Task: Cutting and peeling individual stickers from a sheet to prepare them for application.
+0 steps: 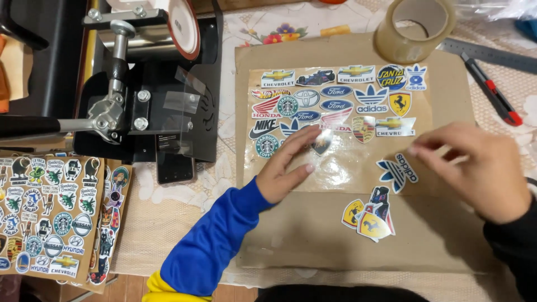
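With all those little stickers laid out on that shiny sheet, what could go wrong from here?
The left hand presses flat on the clear film, so its fingers may smudge it or nudge the stickers near them out of line. The right hand hovers by a loose blue-and-white sticker; it could land crooked. The small pile of cut stickers lies loose on the cardboard, where a sleeve might sweep it away.

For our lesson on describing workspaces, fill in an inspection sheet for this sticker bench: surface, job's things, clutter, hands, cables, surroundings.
Surface: cardboard sheet on a patterned tablecloth.
Job's things: clear film covered with logo stickers; loose stickers below it.
Clutter: tape roll, utility knife, metal ruler.
Hands: left hand flat on the film; right hand pinching something small, unclear.
Cables: nothing seen.
Surroundings: black press machine, phone, printed sticker sheets.
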